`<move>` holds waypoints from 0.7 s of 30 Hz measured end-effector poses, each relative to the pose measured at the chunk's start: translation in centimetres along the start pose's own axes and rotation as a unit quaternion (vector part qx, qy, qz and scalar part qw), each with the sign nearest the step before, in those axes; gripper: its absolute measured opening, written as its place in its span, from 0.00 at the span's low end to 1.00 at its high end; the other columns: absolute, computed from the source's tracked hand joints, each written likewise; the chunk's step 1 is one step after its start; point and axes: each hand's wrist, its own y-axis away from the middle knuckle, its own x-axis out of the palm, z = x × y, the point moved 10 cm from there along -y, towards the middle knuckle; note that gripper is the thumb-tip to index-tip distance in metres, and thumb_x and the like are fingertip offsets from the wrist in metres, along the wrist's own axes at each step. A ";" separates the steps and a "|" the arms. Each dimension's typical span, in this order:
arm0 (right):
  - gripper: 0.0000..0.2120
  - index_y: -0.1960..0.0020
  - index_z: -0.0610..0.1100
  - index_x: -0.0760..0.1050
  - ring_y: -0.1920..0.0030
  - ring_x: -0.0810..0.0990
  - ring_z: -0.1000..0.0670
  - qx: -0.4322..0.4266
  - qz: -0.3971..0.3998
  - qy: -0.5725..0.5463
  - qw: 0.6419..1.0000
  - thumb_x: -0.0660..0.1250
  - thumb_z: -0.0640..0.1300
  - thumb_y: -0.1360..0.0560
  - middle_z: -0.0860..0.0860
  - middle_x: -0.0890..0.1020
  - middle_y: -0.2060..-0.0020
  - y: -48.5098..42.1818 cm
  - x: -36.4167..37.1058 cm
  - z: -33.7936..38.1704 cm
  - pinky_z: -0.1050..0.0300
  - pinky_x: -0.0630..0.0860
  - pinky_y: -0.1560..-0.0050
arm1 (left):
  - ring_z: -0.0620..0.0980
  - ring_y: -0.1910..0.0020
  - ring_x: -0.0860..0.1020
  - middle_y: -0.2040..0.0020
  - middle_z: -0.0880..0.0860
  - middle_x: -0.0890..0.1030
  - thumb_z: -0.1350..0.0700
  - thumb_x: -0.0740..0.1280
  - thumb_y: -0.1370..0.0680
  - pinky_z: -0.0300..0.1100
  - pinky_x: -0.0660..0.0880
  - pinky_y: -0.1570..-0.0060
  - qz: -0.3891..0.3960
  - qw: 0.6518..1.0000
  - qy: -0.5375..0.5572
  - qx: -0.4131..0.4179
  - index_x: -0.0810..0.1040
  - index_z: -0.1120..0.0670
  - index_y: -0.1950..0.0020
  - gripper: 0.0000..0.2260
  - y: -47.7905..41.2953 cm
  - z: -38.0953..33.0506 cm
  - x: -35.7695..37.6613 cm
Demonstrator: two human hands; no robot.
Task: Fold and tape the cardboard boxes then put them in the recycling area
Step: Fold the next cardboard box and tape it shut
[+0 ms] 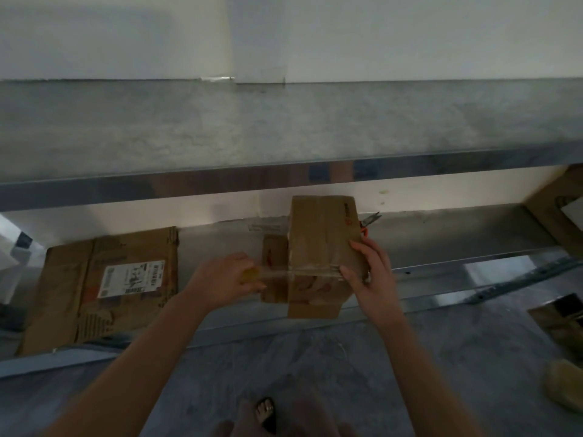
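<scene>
A small folded cardboard box (325,234) lies on the lower metal shelf (441,234) in the middle of the view. My right hand (369,272) grips its right edge, thumb pressed on a clear tape strip (303,272) that runs across the box. My left hand (220,279) holds a yellowish tape roll (250,274) just left of the box, with the strip stretched taut from it. A larger flattened box (104,285) with a white shipping label lies on the shelf to the left.
Scissors (370,219) with an orange handle poke out behind the small box. More cardboard (558,209) leans at the right end of the shelf. An upper steel shelf (284,127) overhangs. A crumpled yellowish bag (564,386) lies on the grey floor at right.
</scene>
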 end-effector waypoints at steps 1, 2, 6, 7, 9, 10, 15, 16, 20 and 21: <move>0.28 0.30 0.46 0.71 0.31 0.66 0.61 -0.004 -0.001 0.000 1.000 0.66 0.58 0.27 0.54 0.65 0.30 0.0 0.0 0.0 0.67 0.67 0.35 | 0.43 0.53 0.76 0.51 0.41 0.75 0.33 0.65 0.29 0.43 0.74 0.53 0.019 1.000 0.003 -0.005 0.77 0.41 0.48 0.16 0.1 0.2 0.5; 0.28 0.30 0.47 0.71 0.32 0.66 0.62 -0.007 -0.003 -0.001 1.000 0.66 0.57 0.26 0.54 0.65 0.30 0.0 0.0 -0.1 0.68 0.67 0.35 | 0.42 0.53 0.75 0.52 0.41 0.75 0.35 0.68 0.29 0.40 0.73 0.53 0.034 0.999 0.043 0.000 0.76 0.40 0.50 0.13 0.2 0.0 0.9; 0.30 0.30 0.48 0.70 0.32 0.65 0.65 -0.013 -0.003 -0.001 1.000 0.64 0.63 0.27 0.58 0.64 0.30 -0.1 -0.3 -0.3 0.71 0.68 0.37 | 0.41 0.51 0.73 0.49 0.47 0.75 0.54 0.73 0.26 0.38 0.71 0.49 0.007 0.980 0.197 0.038 0.75 0.49 0.48 0.11 0.9 -0.7 -0.5; 0.30 0.30 0.49 0.70 0.31 0.65 0.64 -0.012 -0.002 -0.002 1.000 0.64 0.63 0.27 0.58 0.64 0.30 -0.1 -0.3 -0.3 0.68 0.69 0.36 | 0.41 0.52 0.73 0.49 0.49 0.75 0.57 0.71 0.24 0.38 0.71 0.49 -0.001 0.974 0.224 0.038 0.75 0.53 0.48 0.07 1.1 -0.6 -1.2; 0.31 0.30 0.49 0.70 0.30 0.66 0.59 -0.006 -0.002 -0.003 1.000 0.63 0.63 0.27 0.58 0.63 0.29 0.0 -0.2 -0.4 0.59 0.71 0.34 | 0.44 0.52 0.73 0.50 0.53 0.75 0.60 0.63 0.20 0.38 0.70 0.48 -0.007 0.965 0.262 0.031 0.76 0.59 0.50 0.03 1.5 -0.6 -2.2; 0.31 0.29 0.49 0.69 0.30 0.66 0.57 -0.001 0.002 -0.003 1.000 0.63 0.63 0.27 0.57 0.63 0.28 0.1 -0.1 -0.4 0.55 0.73 0.33 | 0.44 0.52 0.73 0.50 0.55 0.74 0.60 0.61 0.19 0.38 0.70 0.48 -0.009 0.963 0.267 0.030 0.76 0.61 0.50 0.06 1.6 -0.7 -2.6; 0.32 0.26 0.55 0.63 0.33 0.69 0.57 -0.006 0.032 0.085 0.996 0.56 0.67 0.27 0.61 0.56 0.25 0.8 -0.2 0.0 0.51 0.78 0.40 | 0.40 0.58 0.72 0.53 0.50 0.74 0.59 0.67 0.22 0.32 0.69 0.55 -0.007 0.979 0.203 0.029 0.77 0.56 0.53 0.01 0.9 -1.7 -2.9; 0.33 0.26 0.56 0.62 0.33 0.70 0.56 -0.022 0.040 0.110 0.993 0.54 0.68 0.26 0.61 0.55 0.25 0.8 -0.4 0.3 0.53 0.78 0.41 | 0.40 0.58 0.72 0.53 0.51 0.74 0.60 0.67 0.22 0.32 0.69 0.55 -0.015 0.978 0.206 0.025 0.78 0.55 0.53 0.01 0.8 -1.7 -3.0; 0.28 0.25 0.60 0.59 0.27 0.61 0.58 -0.089 0.056 0.119 0.987 0.48 0.68 0.21 0.57 0.60 0.25 0.2 -1.5 0.4 0.63 0.63 0.32 | 0.40 0.57 0.73 0.53 0.49 0.75 0.59 0.67 0.22 0.29 0.69 0.56 -0.036 0.977 0.209 0.008 0.78 0.52 0.55 0.04 0.7 -1.8 -3.3; 0.26 0.25 0.59 0.60 0.26 0.61 0.57 -0.086 0.039 0.110 0.989 0.47 0.65 0.20 0.55 0.62 0.25 -0.2 -2.3 -0.4 0.63 0.60 0.30 | 0.39 0.57 0.73 0.54 0.49 0.75 0.59 0.68 0.22 0.28 0.68 0.56 -0.037 0.978 0.205 0.004 0.78 0.51 0.55 0.04 0.6 -1.9 -3.1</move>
